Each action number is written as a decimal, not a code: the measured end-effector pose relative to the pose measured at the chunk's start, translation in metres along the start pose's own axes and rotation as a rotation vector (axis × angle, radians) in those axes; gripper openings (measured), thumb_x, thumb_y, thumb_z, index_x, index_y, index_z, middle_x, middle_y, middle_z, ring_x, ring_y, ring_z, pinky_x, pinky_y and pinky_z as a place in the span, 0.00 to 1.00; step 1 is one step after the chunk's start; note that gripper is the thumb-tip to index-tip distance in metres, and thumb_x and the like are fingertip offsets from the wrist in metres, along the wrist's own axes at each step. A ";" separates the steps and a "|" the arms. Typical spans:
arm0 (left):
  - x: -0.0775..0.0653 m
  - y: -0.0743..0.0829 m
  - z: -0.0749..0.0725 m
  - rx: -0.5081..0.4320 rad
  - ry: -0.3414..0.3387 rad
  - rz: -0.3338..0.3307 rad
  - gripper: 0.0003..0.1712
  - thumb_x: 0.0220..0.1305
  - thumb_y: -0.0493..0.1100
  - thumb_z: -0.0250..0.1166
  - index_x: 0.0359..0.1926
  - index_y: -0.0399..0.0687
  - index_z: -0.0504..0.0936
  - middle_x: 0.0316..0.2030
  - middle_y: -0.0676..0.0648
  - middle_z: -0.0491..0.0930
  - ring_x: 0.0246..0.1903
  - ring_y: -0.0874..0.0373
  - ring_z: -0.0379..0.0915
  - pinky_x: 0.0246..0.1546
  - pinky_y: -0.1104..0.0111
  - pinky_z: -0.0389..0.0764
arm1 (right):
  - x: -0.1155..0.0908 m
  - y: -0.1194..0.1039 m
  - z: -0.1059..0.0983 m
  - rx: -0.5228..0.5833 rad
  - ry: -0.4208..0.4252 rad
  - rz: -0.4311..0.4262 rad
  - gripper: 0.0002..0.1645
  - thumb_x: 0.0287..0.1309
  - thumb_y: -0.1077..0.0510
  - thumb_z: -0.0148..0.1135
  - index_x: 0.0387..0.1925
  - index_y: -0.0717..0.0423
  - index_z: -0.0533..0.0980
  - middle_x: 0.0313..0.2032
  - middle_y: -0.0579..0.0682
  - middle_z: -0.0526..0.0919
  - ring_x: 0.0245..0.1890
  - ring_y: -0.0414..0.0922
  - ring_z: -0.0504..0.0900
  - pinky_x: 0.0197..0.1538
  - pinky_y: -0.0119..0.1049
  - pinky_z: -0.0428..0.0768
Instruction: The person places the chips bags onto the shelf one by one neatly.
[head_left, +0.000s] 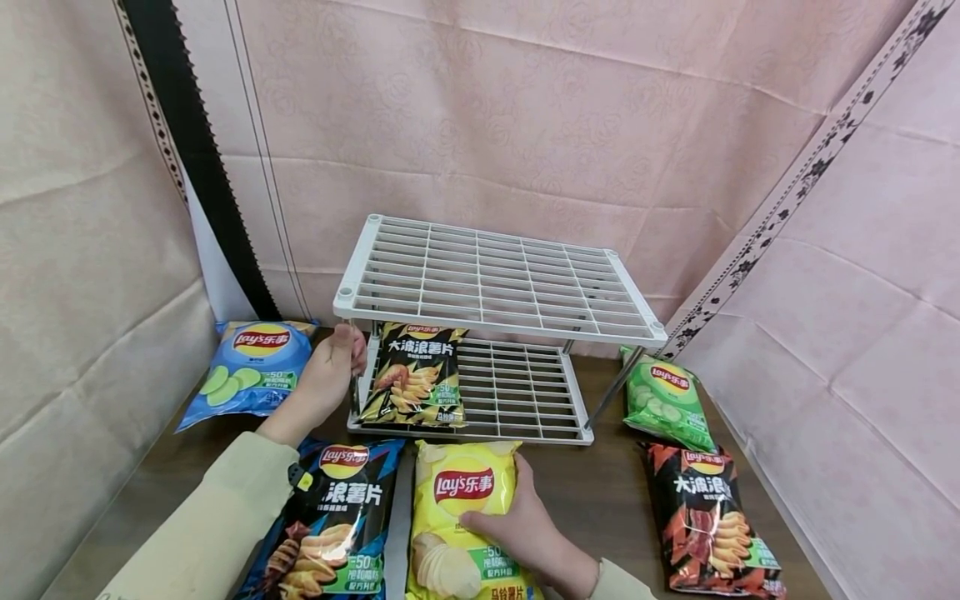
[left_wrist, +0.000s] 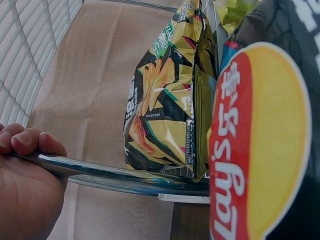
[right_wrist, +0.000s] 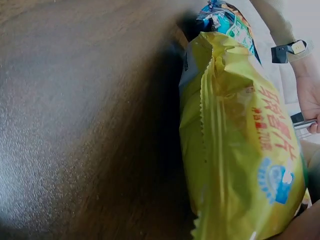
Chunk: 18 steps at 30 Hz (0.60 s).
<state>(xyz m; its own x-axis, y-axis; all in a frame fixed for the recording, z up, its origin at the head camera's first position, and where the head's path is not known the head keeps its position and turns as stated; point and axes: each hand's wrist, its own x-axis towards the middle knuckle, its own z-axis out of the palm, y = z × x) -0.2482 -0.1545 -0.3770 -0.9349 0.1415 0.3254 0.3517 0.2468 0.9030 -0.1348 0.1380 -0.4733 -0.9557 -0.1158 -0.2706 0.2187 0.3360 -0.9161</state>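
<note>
My left hand (head_left: 321, 379) grips the front left metal post (left_wrist: 125, 179) of a white two-tier rack (head_left: 480, 312), fingers curled round it. With the thumb on its front and fingers at its right edge, my right hand (head_left: 528, 527) holds a yellow Lay's potato chip bag (head_left: 465, 481) in front of the rack. That yellow bag (right_wrist: 235, 140) is upright in the right wrist view. A black-and-gold chip bag (head_left: 417, 375) stands at the left of the lower shelf. Below my left wrist is a black-and-blue chip bag (head_left: 330, 517).
A blue chip bag (head_left: 251, 371) lies left of the rack, partly behind my left forearm. At the right are a green chip bag (head_left: 666, 400) and a black-and-red one (head_left: 708, 521) on the dark wooden table (head_left: 592, 483). Pink cloth (head_left: 487, 108) hangs around the back and sides.
</note>
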 end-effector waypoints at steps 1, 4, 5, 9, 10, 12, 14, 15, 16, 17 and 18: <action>0.000 0.000 0.000 0.001 0.000 0.000 0.34 0.78 0.54 0.26 0.31 0.27 0.62 0.22 0.37 0.59 0.25 0.44 0.60 0.30 0.65 0.62 | 0.000 0.000 -0.001 -0.003 -0.001 0.002 0.74 0.43 0.51 0.79 0.73 0.54 0.32 0.46 0.59 0.72 0.36 0.48 0.81 0.35 0.44 0.82; 0.000 0.000 0.000 0.003 0.000 -0.002 0.34 0.78 0.54 0.26 0.31 0.27 0.62 0.23 0.36 0.59 0.25 0.43 0.60 0.30 0.65 0.62 | 0.001 0.000 -0.004 0.013 -0.015 0.009 0.74 0.43 0.50 0.79 0.73 0.53 0.32 0.47 0.60 0.72 0.36 0.49 0.81 0.35 0.44 0.82; 0.000 0.000 0.001 0.005 0.000 -0.002 0.33 0.78 0.54 0.26 0.31 0.28 0.62 0.23 0.36 0.59 0.25 0.43 0.60 0.30 0.65 0.62 | 0.001 0.000 -0.005 0.022 -0.021 0.007 0.74 0.43 0.50 0.79 0.73 0.52 0.32 0.47 0.60 0.72 0.36 0.49 0.81 0.35 0.44 0.82; 0.000 0.001 0.001 0.013 0.004 -0.003 0.33 0.78 0.53 0.26 0.31 0.29 0.62 0.23 0.38 0.59 0.26 0.43 0.61 0.31 0.65 0.63 | 0.001 0.000 -0.012 0.051 -0.051 -0.019 0.73 0.45 0.50 0.78 0.74 0.46 0.32 0.48 0.60 0.72 0.35 0.50 0.82 0.34 0.45 0.82; 0.000 0.000 0.001 0.016 0.006 -0.004 0.32 0.78 0.53 0.26 0.31 0.29 0.62 0.23 0.38 0.60 0.26 0.43 0.61 0.31 0.65 0.63 | 0.000 -0.001 -0.013 0.049 -0.057 -0.025 0.73 0.45 0.50 0.78 0.74 0.45 0.32 0.48 0.60 0.72 0.35 0.50 0.82 0.34 0.45 0.82; 0.000 0.000 0.001 0.017 0.010 -0.004 0.32 0.79 0.52 0.26 0.30 0.30 0.62 0.23 0.38 0.59 0.26 0.44 0.61 0.31 0.65 0.63 | -0.001 -0.002 -0.016 0.045 -0.067 -0.035 0.72 0.46 0.50 0.78 0.74 0.44 0.32 0.49 0.60 0.71 0.35 0.50 0.82 0.33 0.45 0.82; 0.000 0.000 0.001 0.016 0.011 -0.004 0.31 0.79 0.52 0.26 0.30 0.30 0.62 0.23 0.38 0.59 0.26 0.44 0.61 0.31 0.65 0.63 | -0.003 -0.003 -0.019 0.042 -0.075 -0.041 0.71 0.47 0.50 0.77 0.74 0.44 0.32 0.49 0.60 0.71 0.35 0.50 0.82 0.33 0.46 0.82; 0.000 0.000 0.001 0.015 0.012 -0.003 0.31 0.79 0.51 0.26 0.30 0.30 0.61 0.23 0.38 0.59 0.26 0.44 0.60 0.31 0.65 0.63 | -0.003 -0.003 -0.020 0.038 -0.076 -0.044 0.71 0.47 0.50 0.77 0.74 0.43 0.32 0.49 0.60 0.71 0.35 0.50 0.82 0.34 0.45 0.82; 0.000 0.000 0.001 0.015 0.012 -0.002 0.31 0.79 0.51 0.26 0.30 0.30 0.61 0.23 0.37 0.59 0.25 0.44 0.60 0.31 0.65 0.62 | -0.003 -0.003 -0.021 0.036 -0.078 -0.043 0.71 0.48 0.51 0.77 0.74 0.43 0.32 0.49 0.60 0.71 0.35 0.50 0.82 0.33 0.45 0.82; 0.000 0.000 0.001 0.014 0.013 0.000 0.32 0.79 0.51 0.26 0.30 0.29 0.61 0.23 0.37 0.59 0.25 0.44 0.60 0.31 0.66 0.62 | -0.003 -0.003 -0.022 0.036 -0.080 -0.044 0.71 0.48 0.51 0.77 0.74 0.43 0.32 0.49 0.60 0.71 0.35 0.50 0.82 0.34 0.45 0.82; 0.000 -0.001 0.001 0.014 0.012 0.001 0.32 0.79 0.51 0.26 0.30 0.29 0.61 0.23 0.37 0.59 0.25 0.44 0.60 0.31 0.66 0.62 | -0.003 -0.003 -0.023 0.041 -0.082 -0.044 0.70 0.48 0.51 0.76 0.74 0.42 0.32 0.50 0.60 0.71 0.35 0.50 0.82 0.34 0.46 0.82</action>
<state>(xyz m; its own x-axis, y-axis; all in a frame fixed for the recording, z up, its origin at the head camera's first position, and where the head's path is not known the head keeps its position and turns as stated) -0.2486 -0.1538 -0.3779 -0.9350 0.1303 0.3298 0.3532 0.2599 0.8987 -0.1370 0.1594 -0.4631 -0.9454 -0.2064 -0.2522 0.1868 0.2907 -0.9384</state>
